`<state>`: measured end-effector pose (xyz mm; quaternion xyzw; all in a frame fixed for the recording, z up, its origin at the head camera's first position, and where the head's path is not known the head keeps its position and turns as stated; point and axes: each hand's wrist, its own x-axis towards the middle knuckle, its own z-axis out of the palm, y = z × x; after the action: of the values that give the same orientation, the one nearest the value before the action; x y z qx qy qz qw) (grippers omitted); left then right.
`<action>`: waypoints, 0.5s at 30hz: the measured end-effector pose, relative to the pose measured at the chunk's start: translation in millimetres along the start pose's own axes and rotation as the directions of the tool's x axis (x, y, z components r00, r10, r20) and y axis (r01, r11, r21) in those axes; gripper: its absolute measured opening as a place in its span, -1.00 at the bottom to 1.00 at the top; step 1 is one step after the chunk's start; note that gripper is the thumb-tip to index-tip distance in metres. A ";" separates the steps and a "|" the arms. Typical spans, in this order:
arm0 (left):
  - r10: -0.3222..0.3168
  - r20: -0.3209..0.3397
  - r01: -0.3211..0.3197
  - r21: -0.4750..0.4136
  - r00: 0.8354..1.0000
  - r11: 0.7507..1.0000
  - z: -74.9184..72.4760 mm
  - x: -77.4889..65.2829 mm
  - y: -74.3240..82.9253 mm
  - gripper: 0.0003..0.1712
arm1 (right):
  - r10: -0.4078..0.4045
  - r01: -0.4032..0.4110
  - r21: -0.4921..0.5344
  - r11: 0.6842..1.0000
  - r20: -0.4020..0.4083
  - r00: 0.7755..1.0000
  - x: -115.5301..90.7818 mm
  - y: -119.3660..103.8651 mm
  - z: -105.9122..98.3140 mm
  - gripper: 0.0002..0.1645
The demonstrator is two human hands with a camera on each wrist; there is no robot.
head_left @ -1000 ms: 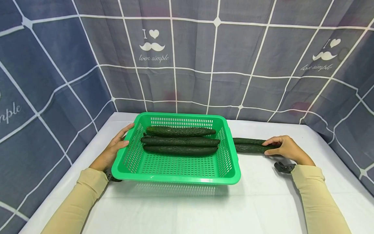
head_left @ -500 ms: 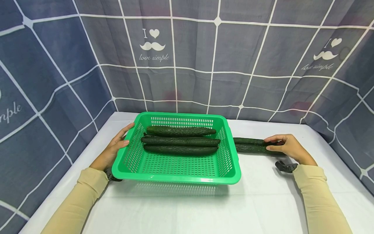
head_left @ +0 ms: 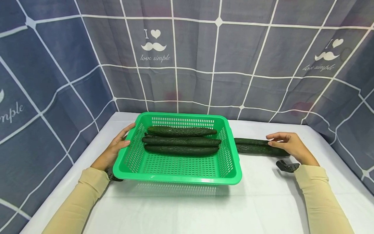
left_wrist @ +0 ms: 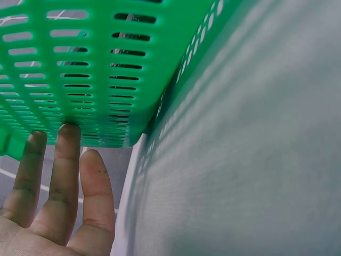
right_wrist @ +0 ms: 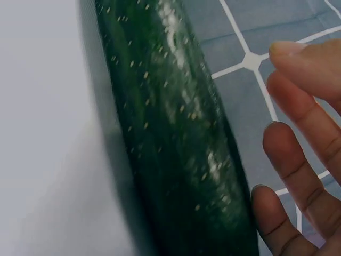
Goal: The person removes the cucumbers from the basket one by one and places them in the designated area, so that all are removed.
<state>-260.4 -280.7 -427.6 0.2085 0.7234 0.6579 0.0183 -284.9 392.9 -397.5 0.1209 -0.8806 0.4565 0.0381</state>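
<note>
A green plastic basket (head_left: pixel 175 179) with slotted walls holds 3 dark green cucumbers (head_left: pixel 181 141) lying side by side in its rear half. At its left end my left hand (head_left: pixel 112 151) touches the rim; in the left wrist view its fingers (left_wrist: pixel 66 154) lie fairly straight beside the slotted wall. To the right of the basket, two more cucumbers (head_left: pixel 254 149) lie together on the table, their left ends hidden by the basket. My right hand (head_left: pixel 289 146) hovers at their right part, gripping nothing visible. The right wrist view shows its fingers (right_wrist: pixel 287 154) beside one cucumber (right_wrist: pixel 170 133).
A white cloth (head_left: pixel 187 211) covers the table. Behind and on both sides hangs a grey-blue grid-patterned curtain (head_left: pixel 193 87). Dark wrist straps (head_left: pixel 287 166) sit at the cuffs of the beige sleeves.
My right hand has shifted slightly right along the two cucumbers, baring more of the front one's right end. My left hand, the basket and its contents stay put.
</note>
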 end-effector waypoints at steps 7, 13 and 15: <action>-0.020 -0.014 0.021 0.017 1.000 1.000 1.9 1.5 2.4 -0.21 | -0.003 0.003 0.015 1.000 -0.007 1.000 0.8 -10.4 -0.2 -0.75; -0.005 -0.017 0.005 0.014 1.000 1.000 2.4 2.2 2.3 -0.20 | -0.041 0.041 0.004 0.999 0.032 0.999 2.8 -23.0 2.9 -0.68; -0.006 -0.017 0.007 0.010 1.000 1.000 2.8 2.0 2.6 -0.20 | -0.068 0.068 0.004 0.998 0.058 0.996 3.8 -27.5 4.2 -0.68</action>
<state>-260.7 -277.3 -425.0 0.2006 0.7275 0.6560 0.0131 -281.6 373.5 -377.4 0.1641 -0.8762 0.4522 0.0279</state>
